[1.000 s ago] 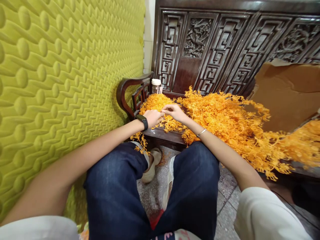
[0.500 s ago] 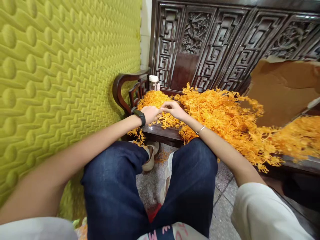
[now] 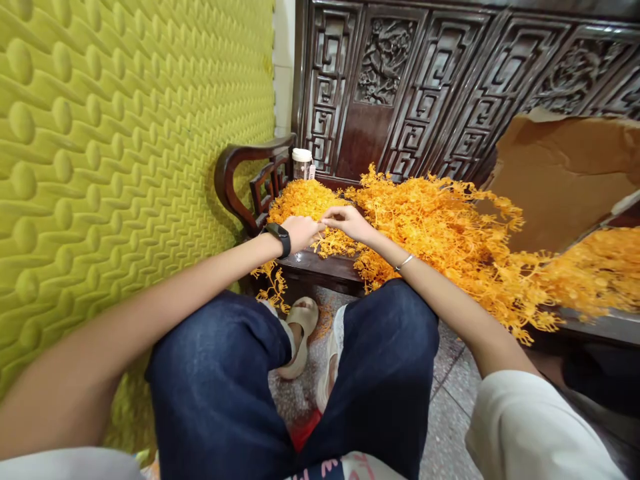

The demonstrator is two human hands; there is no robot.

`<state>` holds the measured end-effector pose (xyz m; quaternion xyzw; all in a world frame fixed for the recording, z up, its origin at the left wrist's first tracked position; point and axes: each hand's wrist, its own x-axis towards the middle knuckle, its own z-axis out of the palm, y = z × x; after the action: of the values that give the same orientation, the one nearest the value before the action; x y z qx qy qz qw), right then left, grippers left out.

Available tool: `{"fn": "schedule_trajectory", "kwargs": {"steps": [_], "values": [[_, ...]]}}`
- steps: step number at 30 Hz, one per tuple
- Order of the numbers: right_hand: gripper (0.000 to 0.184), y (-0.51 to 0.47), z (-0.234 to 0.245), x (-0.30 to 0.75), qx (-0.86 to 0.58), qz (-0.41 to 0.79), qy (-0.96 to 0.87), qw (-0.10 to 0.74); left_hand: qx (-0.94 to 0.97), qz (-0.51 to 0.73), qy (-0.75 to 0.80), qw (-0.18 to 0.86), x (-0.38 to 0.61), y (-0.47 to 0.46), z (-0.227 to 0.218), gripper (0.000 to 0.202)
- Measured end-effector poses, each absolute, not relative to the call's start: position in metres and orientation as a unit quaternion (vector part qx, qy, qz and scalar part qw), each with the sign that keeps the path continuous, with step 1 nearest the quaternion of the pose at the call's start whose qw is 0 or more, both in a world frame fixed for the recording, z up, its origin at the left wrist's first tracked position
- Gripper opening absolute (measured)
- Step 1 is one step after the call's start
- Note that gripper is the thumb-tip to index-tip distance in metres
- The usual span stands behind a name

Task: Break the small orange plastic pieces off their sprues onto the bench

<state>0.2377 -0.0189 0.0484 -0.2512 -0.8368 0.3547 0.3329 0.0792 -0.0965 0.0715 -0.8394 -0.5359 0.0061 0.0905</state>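
1. Much of what lies well to the left of the white-lidded container (image 3: 301, 167) is yellow patterned padding (image 3: 125, 147).
2. Just left of that container curves the dark wooden armrest (image 3: 224, 175).
3. Below and left of the container, on my side of it, 1 loose orange sprig (image 3: 273, 287) droops under my watch (image 3: 278, 239). I cannot tell whether I have its stem.
4. My left hand (image 3: 301, 232) is in front of the container, back upward, fingers curled inward. What they may be gripping is hidden. I judge this hand best used as the steady one, wrist quiet.
5. Directly in front of the container, beyond my fingers, sits the smaller orange heap (image 3: 306, 195).
6. My right hand (image 3: 345, 222) is in front and to the right of the container, thumb and forefinger drawn together where the 2 hands meet. Anything between the tips is too small to make out. For this close fingertip work I'd want a light pinch and short movements, so thin stems don't bend.
7. Right of the container spreads the larger orange pile (image 3: 440, 223). Its strands look tangled, so I'd expect them to snag on my bracelet (image 3: 404, 263).
8. Furthest right of the container leans brown cardboard (image 3: 565, 173).
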Motion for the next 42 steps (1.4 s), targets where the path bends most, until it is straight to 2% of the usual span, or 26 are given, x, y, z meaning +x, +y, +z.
{"fn": "schedule_trajectory", "kwargs": {"steps": [5, 10, 15, 21, 26, 30, 35, 39, 42], "values": [[0.020, -0.021, 0.050, 0.236, -0.247, 0.417, -0.809, 0.332, -0.827, 0.015, -0.553, 0.098, 0.077, -0.103, 0.075, 0.042], [0.017, -0.022, 0.051, 0.235, -0.234, 0.498, -0.786, 0.281, -0.799, 0.014, -0.590, 0.111, 0.078, -0.107, 0.080, 0.043], [0.015, -0.020, 0.052, 0.235, -0.245, 0.486, -0.786, 0.293, -0.797, 0.020, -0.594, 0.107, 0.079, -0.107, 0.080, 0.045], [0.014, -0.019, 0.054, 0.230, -0.253, 0.438, -0.791, 0.345, -0.799, 0.016, -0.589, 0.124, 0.077, -0.107, 0.078, 0.045], [0.022, -0.020, 0.056, 0.229, -0.270, 0.480, -0.757, 0.350, -0.797, -0.006, -0.594, 0.108, 0.081, -0.108, 0.079, 0.040], [0.023, -0.025, 0.055, 0.224, -0.268, 0.538, -0.697, 0.391, -0.793, -0.066, -0.599, 0.090, 0.083, -0.103, 0.083, 0.036], [0.015, -0.009, 0.060, 0.226, -0.279, 0.554, -0.624, 0.475, -0.803, -0.173, -0.570, 0.012, 0.068, -0.094, 0.083, 0.033], [0.016, 0.014, 0.055, 0.254, -0.303, 0.489, -0.586, 0.571, -0.821, -0.151, -0.549, -0.050, 0.047, -0.090, 0.068, 0.030], [0.025, 0.014, 0.030, 0.268, -0.372, 0.394, -0.615, 0.573, -0.813, -0.143, -0.562, -0.050, 0.036, -0.085, 0.050, 0.029]]}}
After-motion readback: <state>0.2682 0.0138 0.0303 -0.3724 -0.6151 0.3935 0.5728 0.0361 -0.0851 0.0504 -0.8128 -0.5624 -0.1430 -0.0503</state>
